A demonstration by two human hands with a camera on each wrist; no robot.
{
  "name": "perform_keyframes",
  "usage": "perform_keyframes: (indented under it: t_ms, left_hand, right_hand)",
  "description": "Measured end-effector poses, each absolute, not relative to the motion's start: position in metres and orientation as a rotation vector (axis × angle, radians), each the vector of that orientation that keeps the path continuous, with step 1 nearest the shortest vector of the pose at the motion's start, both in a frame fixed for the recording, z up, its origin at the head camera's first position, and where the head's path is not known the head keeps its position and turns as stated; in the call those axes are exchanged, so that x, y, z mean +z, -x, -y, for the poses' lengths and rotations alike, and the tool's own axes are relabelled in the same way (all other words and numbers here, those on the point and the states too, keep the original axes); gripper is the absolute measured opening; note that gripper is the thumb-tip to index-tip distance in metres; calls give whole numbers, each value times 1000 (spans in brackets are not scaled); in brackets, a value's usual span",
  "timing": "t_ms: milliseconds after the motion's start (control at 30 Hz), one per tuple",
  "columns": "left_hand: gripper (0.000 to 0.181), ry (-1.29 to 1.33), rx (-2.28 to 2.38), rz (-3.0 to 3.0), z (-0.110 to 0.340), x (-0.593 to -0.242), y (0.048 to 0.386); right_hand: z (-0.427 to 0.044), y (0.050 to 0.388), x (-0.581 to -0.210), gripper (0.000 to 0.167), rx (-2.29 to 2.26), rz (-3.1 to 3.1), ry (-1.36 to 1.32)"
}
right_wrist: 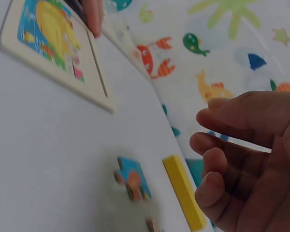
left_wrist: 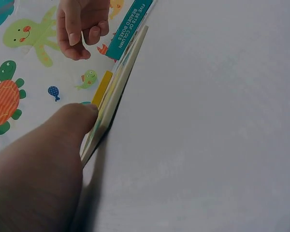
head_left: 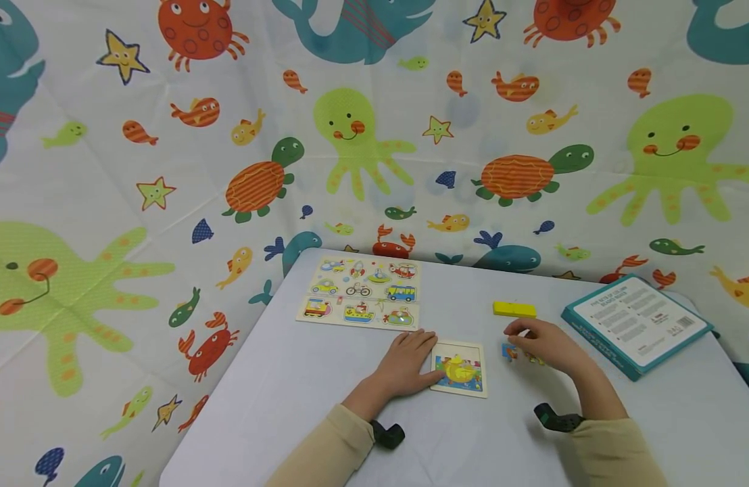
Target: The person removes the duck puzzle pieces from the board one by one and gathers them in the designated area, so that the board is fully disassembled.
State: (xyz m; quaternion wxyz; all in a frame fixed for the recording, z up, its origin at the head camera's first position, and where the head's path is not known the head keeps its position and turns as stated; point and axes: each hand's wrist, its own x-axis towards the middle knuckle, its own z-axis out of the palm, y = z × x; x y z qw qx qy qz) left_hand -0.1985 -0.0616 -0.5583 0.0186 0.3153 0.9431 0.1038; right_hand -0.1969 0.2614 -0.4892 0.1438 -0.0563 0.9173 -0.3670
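The left hand's (head_left: 405,365) fingers lie spread, gripping nothing, thumb on the puzzle's (head_left: 462,374) nine o'clock edge; the right hand's (head_left: 547,348) hang loosely curled, apparently empty, over loose pieces (head_left: 510,352) at three. Bare bench (head_left: 313,399) separates pieces and puzzle. Outward: yellow block (head_left: 514,310) toward one, board (head_left: 365,301) at ten, box (head_left: 642,321) beyond two.

Teal box (head_left: 607,340): spine (left_wrist: 129,30) lettered "FIVE SETS OF COLUMN BEADED BOXES"; white panel (head_left: 645,323) bearing barcode (head_left: 685,322), smaller print illegible.
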Motion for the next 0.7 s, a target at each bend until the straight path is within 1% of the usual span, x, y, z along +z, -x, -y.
perform_keyframes:
  t_ms: [167,700]
  left_hand:
    - [78,-975,317,-2926,61,-559,199]
    - [79,-962,325,-2925,61,-559,199]
  right_hand:
    - [-239,200,-486,30,-1094,-2595,208]
    - [-187,208,-497,20,-1120,-2543,340]
